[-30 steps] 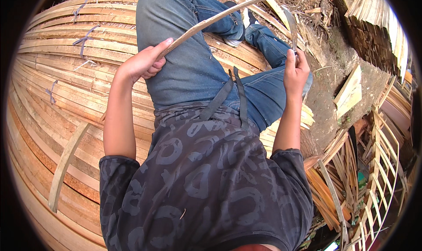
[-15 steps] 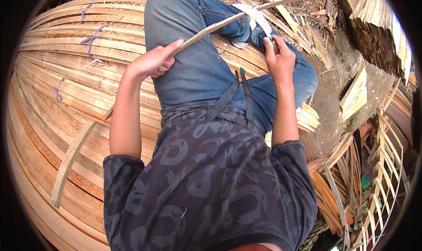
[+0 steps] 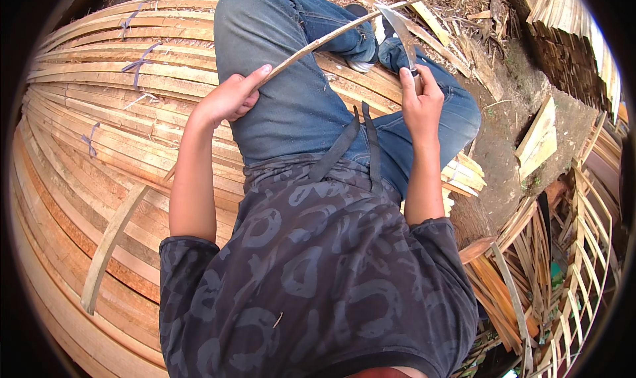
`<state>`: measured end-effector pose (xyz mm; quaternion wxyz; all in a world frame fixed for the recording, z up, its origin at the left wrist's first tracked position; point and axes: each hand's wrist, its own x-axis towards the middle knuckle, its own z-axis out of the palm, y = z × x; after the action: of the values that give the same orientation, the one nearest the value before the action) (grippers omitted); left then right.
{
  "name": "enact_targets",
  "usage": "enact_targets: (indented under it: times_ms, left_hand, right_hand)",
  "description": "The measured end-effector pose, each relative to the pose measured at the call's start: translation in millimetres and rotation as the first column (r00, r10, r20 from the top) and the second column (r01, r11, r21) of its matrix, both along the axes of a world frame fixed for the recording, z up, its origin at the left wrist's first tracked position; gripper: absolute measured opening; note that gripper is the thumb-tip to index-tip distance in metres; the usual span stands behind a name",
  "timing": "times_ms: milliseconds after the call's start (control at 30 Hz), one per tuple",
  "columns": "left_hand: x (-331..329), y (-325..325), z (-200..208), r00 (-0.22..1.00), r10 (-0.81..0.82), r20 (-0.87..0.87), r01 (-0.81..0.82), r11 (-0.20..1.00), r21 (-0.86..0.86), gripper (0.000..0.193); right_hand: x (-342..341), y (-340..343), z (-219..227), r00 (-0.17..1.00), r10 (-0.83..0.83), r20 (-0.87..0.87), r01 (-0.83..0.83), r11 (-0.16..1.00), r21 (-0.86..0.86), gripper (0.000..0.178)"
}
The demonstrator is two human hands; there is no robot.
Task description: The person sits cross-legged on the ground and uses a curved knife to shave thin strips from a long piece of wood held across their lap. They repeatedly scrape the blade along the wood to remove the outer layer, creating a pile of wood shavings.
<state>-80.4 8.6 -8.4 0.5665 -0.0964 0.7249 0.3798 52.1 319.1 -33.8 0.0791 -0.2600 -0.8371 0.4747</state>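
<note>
My left hand [image 3: 233, 98] is closed around the near end of a long thin wooden strip [image 3: 324, 39], its thumb laid along the wood. From there the strip slants up over my left knee and reaches the far right. In my right hand [image 3: 422, 98] is a knife [image 3: 399, 34] with a broad, slightly curved blade and a dark handle, the fingers wrapped round the handle. The blade points up and to the left, its tip close to the strip; whether they touch I cannot tell. My right forearm rises over my bent right leg.
Bundles of long wooden strips [image 3: 86, 67] tied with bluish cord lie at the left, a curved slat [image 3: 112, 245] across them. A stack of thin boards [image 3: 573, 34] stands at far right. Below it are a flat wood piece [image 3: 538, 140] and a slatted lattice [image 3: 586, 259]. Shavings cover the ground ahead.
The knife blade, flat and bright before, has turned to show a narrower, darker side. The strip has rolled to a thinner edge and bows slightly. Both hands stay nearly in place.
</note>
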Motion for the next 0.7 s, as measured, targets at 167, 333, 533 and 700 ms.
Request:
enact_targets:
  times_ms: [167,333,533,700]
  left_hand:
    - [24.9,9.7,-1.2,0.945,0.059,-0.323,-0.085,0.994,-0.066,0.068]
    - [32.7,11.1,-8.0,0.901,0.030,-0.433,-0.092,0.988,-0.124,0.073]
    - [31.0,20.0,1.6,0.899,-0.090,-0.428,-0.016,0.971,-0.238,0.075]
    - [31.4,21.6,5.1,0.894,-0.099,-0.437,-0.015,0.968,-0.250,0.075]
  right_hand:
    - [-12.9,-37.4,9.6,0.984,0.174,0.048,-0.172,0.985,-0.033,0.023]
    - [-16.9,-23.8,15.2,0.967,0.192,0.165,-0.204,0.977,0.062,0.025]
    - [-13.6,-4.3,12.4,0.965,0.169,0.202,-0.222,0.933,0.282,0.028]
    - [-3.9,17.8,2.0,0.970,0.051,0.236,-0.128,0.939,0.321,0.028]
